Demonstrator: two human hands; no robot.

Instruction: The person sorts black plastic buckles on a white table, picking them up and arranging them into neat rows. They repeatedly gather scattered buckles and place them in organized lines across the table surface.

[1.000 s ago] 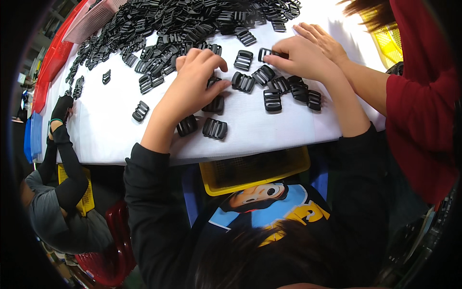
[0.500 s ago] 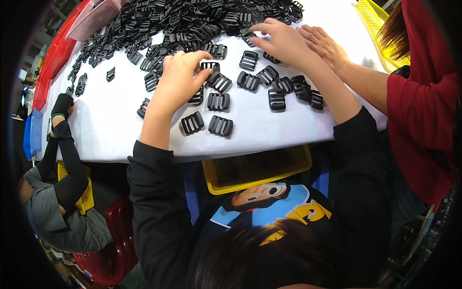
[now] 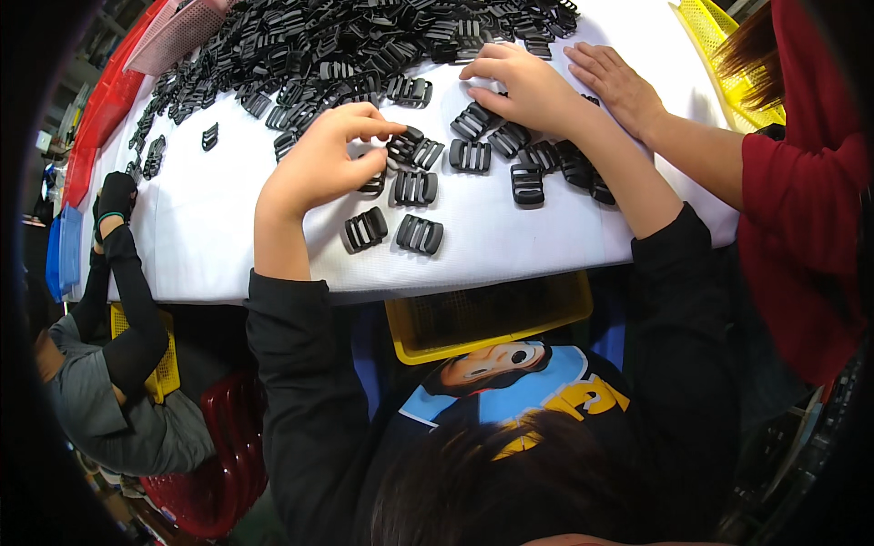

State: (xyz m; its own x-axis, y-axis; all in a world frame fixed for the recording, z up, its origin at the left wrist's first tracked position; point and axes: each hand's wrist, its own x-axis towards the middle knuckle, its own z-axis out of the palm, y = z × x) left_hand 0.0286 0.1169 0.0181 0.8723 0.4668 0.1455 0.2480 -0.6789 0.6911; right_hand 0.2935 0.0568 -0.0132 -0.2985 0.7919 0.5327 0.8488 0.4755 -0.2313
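Showing thumb and forefinger apart, the left hand [image 3: 325,159] has a fingertip at a black buckle [image 3: 417,150]; whether it grips cannot be told. The right hand [image 3: 531,84], thumb and fingers likewise parted, is at another buckle [image 3: 472,120]. Loose buckles [image 3: 420,236] lie spread toward the near edge of the table [image 3: 218,241], presumably for separate handling; their heap [image 3: 364,45] sits farther back, leaving working room.

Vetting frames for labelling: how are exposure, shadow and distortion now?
Head view: fisheye corners go black, and the white tablecloth's near edge bows; head view: the cloth is bright, while the black buckle pile partly merges into a dark mass; head view: the yellow tray's inside is dim; head view: left hand and right hand outlines stay distinct.
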